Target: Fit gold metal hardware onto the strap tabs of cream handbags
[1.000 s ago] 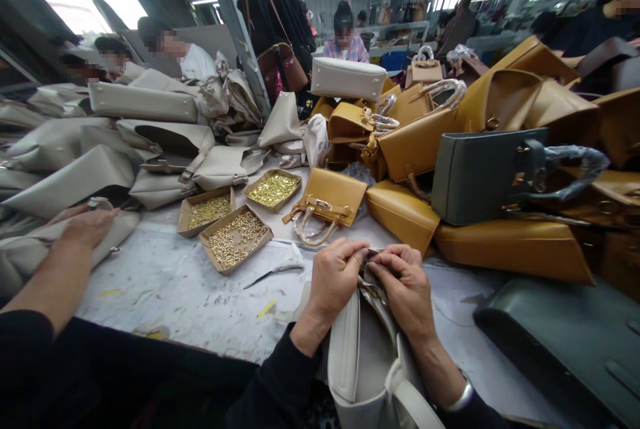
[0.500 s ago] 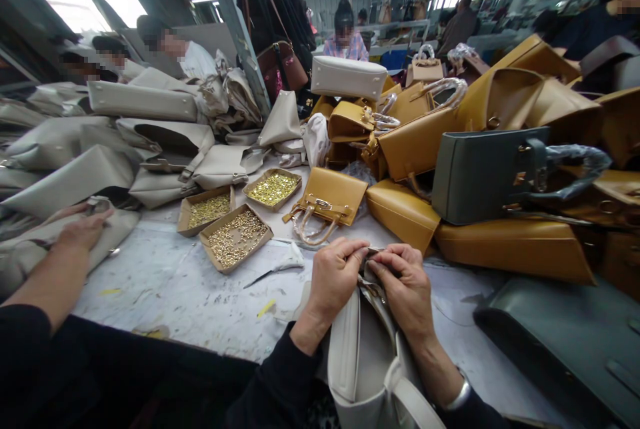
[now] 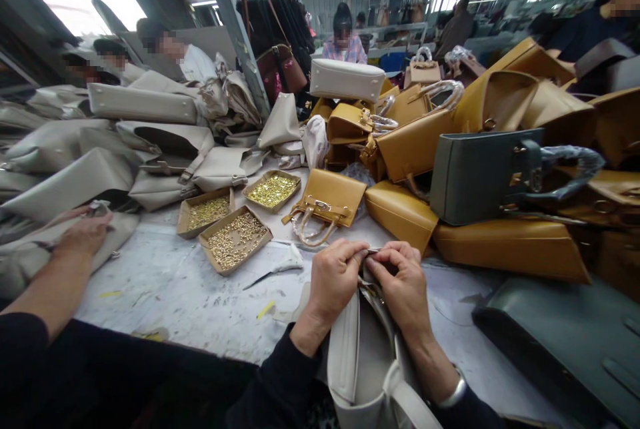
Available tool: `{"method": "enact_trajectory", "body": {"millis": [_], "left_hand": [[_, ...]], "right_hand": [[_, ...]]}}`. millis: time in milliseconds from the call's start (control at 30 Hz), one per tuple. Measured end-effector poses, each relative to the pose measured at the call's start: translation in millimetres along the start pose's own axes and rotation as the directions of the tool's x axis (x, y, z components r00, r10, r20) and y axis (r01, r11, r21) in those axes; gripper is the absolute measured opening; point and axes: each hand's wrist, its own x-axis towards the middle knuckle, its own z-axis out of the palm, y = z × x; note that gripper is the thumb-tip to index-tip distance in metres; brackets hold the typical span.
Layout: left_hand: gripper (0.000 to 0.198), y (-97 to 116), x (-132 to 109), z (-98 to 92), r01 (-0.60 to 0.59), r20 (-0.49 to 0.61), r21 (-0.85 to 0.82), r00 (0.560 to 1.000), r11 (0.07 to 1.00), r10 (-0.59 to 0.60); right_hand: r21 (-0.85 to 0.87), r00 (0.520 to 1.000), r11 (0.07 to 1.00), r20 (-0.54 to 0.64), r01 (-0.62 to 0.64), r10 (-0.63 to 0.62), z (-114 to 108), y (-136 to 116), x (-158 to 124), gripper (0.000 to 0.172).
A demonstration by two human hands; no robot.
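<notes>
A light grey handbag [image 3: 344, 349] stands with its mouth open below my hands, one handle loop toward the lower edge of the view. My left hand [image 3: 331, 285] is closed, thumb and fingers pinching a narrow strip at the bag's far upper end. Closed on the same strip from the other side is my right hand [image 3: 404, 285], fingertips nearly meeting the left ones. My fingers cover most of the strip, so I cannot tell whether it is a strap or the bag's edge. A bit of gold-coloured metal shows just beneath them.
Cardboard trays [image 3: 235, 270] of small gold hardware lie left of centre, near white-handled scissors or snips [image 3: 287, 261]. A mustard handbag [image 3: 333, 192] lies ahead. Grey bags pile up left, mustard and dark green ones [image 3: 485, 175] right. A co-worker's arm [image 3: 70, 269] reaches in at left.
My hands stay pinched on the strip; the right fingers have shifted slightly. The co-worker's hand at left has moved a little over the grey bag.
</notes>
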Motion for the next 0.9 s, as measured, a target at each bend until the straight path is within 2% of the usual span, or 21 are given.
{"method": "enact_trajectory", "body": {"millis": [133, 267, 400, 633, 900], "left_hand": [[0.019, -0.4, -0.4, -0.5, -0.033, -0.009, 0.002, 0.999, 0.999, 0.033], [0.018, 0.3, -0.7, -1.1, -0.012, -0.014, -0.032, 1.000, 0.999, 0.011], [0.018, 0.8, -1.6, -1.7, 0.019, -0.021, -0.078, 1.000, 0.997, -0.021], [0.017, -4.0, -3.4, -2.7, 0.085, -0.001, -0.104, 0.996, 0.991, -0.086], [0.015, -3.8, -2.3, -0.9, 0.108, 0.004, -0.131, 0.994, 0.985, -0.108]], "right_hand": [[-0.036, 0.999, 0.999, -0.040, 0.032, -0.033, 2.3, -0.1, -1.5, 0.014], [-0.053, 0.996, 0.997, -0.062, 0.058, -0.061, 3.1, -3.5, -3.5, 0.013], [-0.010, 0.996, 1.000, -0.091, 0.021, -0.021, 4.3, -7.3, -3.2, 0.014], [0.059, 0.999, 0.997, 0.030, -0.048, 0.046, 2.8, -4.7, -4.1, 0.007], [0.110, 0.992, 0.988, 0.077, -0.108, 0.099, 0.6, 0.9, -2.1, 0.011]]}}
